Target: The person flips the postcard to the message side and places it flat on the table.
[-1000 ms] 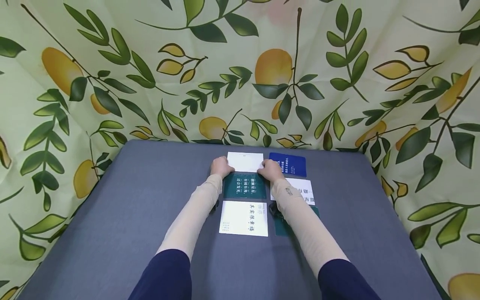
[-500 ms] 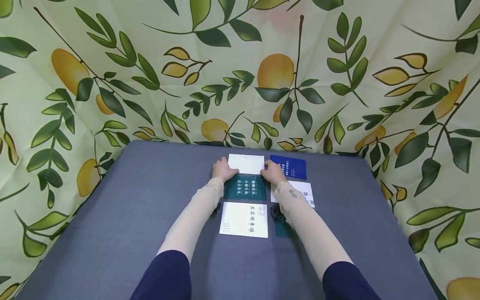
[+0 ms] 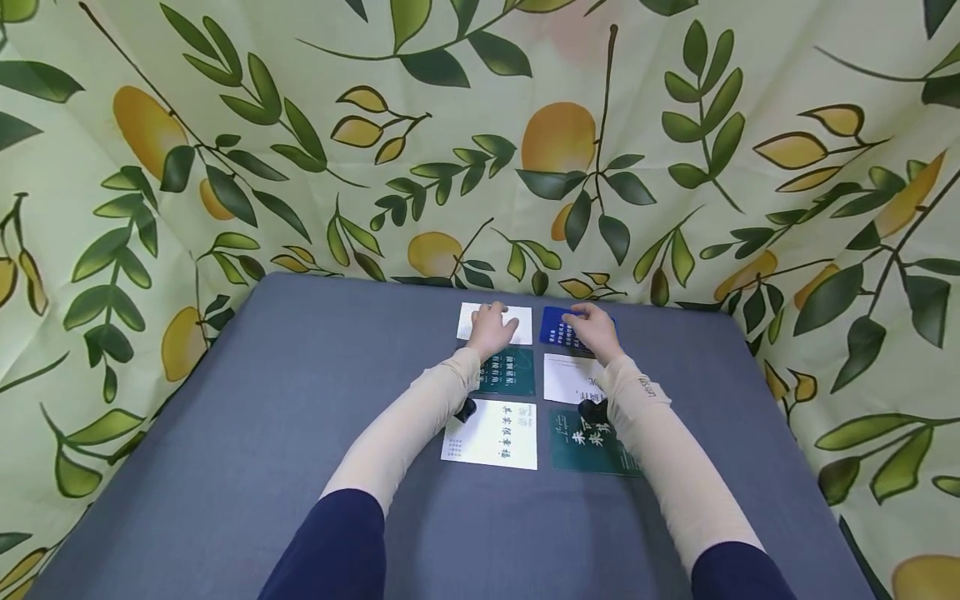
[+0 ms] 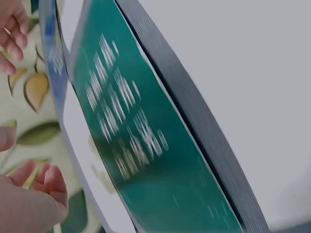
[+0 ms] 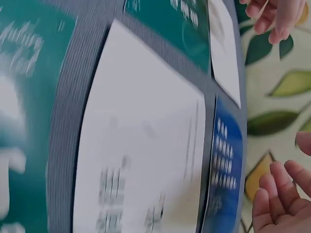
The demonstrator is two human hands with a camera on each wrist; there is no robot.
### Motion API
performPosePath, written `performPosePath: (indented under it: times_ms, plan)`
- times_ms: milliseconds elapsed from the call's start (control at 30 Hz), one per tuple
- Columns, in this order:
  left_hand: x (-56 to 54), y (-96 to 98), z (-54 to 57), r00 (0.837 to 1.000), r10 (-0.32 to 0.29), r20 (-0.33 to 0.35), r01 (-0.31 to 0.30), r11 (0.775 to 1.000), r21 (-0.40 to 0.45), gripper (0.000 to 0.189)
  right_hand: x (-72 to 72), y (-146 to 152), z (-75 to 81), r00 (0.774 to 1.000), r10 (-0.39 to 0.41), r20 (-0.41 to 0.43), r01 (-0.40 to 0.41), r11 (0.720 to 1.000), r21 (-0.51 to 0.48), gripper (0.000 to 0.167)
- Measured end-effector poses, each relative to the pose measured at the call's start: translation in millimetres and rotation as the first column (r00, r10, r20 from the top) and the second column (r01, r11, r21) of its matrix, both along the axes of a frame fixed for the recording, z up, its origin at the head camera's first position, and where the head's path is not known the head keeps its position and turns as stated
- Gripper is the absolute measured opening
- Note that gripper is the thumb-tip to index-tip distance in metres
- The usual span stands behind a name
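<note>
- Left grip (image 3: 491,330) loosely spread, holding nothing; over the far white card (image 3: 524,327);
- right grip (image 3: 596,330) relaxed, likewise holding nothing; nearer the blue card (image 3: 557,328);
- blue card showing leftward beneath it; long axis side-to-side on the counter (image 3: 337,358)

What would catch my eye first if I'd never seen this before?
Probably the cloth backdrop, its printed orange fruits and green leaves filling the space behind the grey table. Next, six cards lie on the table in two columns of three. The left hand is over the far white card, the right hand over the blue card beside it.
</note>
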State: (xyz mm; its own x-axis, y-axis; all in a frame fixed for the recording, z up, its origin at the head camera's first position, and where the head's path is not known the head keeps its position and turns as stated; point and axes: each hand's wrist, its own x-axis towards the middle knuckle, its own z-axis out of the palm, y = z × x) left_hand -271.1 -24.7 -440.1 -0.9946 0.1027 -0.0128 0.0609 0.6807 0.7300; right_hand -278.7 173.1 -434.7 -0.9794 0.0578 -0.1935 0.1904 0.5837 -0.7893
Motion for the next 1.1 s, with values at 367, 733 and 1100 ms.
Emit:
performPosePath:
  times_ms: [367, 733, 1100]
  plan:
    - [7.9, 50.1, -11.4, 0.984, -0.106, 0.142, 0.076, 0.977, 0.201, 0.055, 13.5, 47.4, -24.0, 0.984, -0.16, 0.081, 0.161, 0.987, -0.016, 0.062]
    - [6.7, 63.4, -21.2, 0.947, -0.118, 0.298, -0.01, 0.918, 0.396, 0.067, 19.5, 57.8, -38.8, 0.969, -0.247, 0.006, 0.246, 0.965, -0.088, 0.056]
    - [-1.6, 74.1, -13.5, 0.915, -0.133, 0.381, -0.12, 0.812, 0.571, 0.065, 19.3, 59.5, -27.3, 0.933, -0.36, 0.007, 0.356, 0.921, -0.16, 0.048]
